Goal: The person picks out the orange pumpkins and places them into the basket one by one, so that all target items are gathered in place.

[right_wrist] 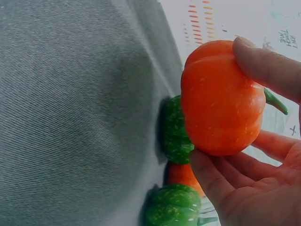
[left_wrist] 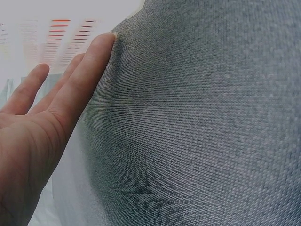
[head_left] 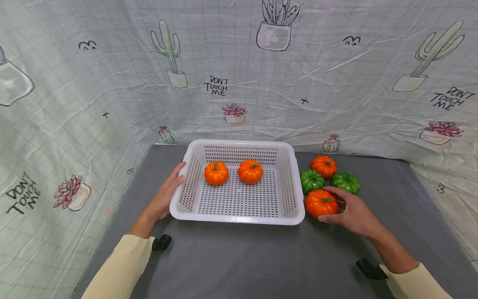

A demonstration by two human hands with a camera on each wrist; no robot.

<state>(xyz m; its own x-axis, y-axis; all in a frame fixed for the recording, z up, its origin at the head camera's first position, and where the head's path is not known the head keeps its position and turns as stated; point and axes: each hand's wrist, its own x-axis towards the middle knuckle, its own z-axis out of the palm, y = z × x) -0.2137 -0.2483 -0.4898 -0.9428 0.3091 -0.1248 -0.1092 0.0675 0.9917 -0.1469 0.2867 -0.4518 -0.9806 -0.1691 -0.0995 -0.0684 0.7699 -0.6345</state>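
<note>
Our left hand point(head_left: 165, 197) touches the white basket point(head_left: 239, 219), and our right hand point(head_left: 357, 215) holds an orange pumpkin point(head_left: 317, 203).
On the left, our fingers point(left_wrist: 80, 84) lie straight and a bit apart against the basket's side, maybe so it won't slide. Inside sit a second orange pumpkin point(head_left: 216, 176) and a third orange pumpkin point(head_left: 249, 173), with a gap between. Just past the right wall is a green pumpkin point(head_left: 311, 181); in front of it is the one we hold, clamped between thumb and fingers, likely because it's round and could roll. Its stem points right, away from the basket. It's squat, with no clear long way. Behind are a fourth orange pumpkin point(head_left: 323, 166) and, farther right, another green pumpkin point(head_left: 347, 182).
</note>
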